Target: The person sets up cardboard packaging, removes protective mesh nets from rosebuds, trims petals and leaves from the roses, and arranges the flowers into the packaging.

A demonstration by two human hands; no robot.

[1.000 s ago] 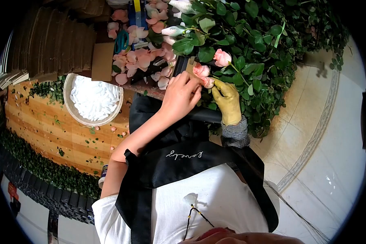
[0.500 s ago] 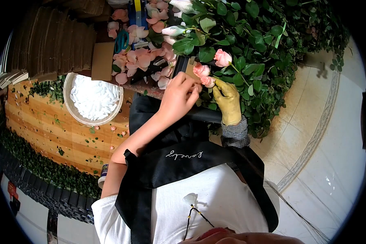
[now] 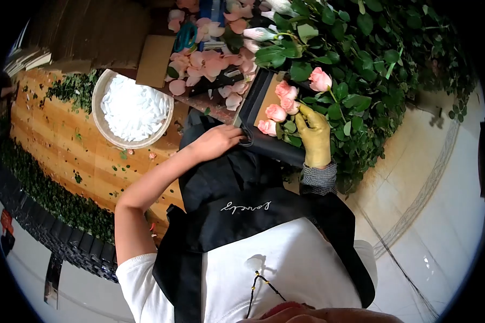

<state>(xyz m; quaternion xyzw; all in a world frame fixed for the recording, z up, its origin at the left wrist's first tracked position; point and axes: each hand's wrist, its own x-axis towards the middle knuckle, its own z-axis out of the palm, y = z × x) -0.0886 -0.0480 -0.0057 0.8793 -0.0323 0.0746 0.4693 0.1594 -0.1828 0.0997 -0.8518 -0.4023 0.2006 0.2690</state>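
My bare left hand (image 3: 220, 141) is at the table's near corner. Its fingers are together against a thin black strip, and their tips are partly hidden. My right hand (image 3: 313, 134) wears a yellow glove, with thumb and finger closed at the side of a pink rose (image 3: 289, 106). Other pink roses (image 3: 275, 113) lie beside it in a short row on a brown cardboard sheet (image 3: 264, 104). Another rose (image 3: 320, 79) rests on green leaves above the glove.
Loose petals (image 3: 207, 64), blue-green scissors (image 3: 186, 35) and a cardboard piece (image 3: 155, 60) lie on the table. A tub (image 3: 97, 110) of small white pieces stands left. Rose foliage (image 3: 361, 48) fills the right, with net-wrapped buds (image 3: 260, 34) at its edge.
My left hand has left the roses and moved down and left to the table's corner. The row of roses is uncovered. My gloved hand stays beside the roses.
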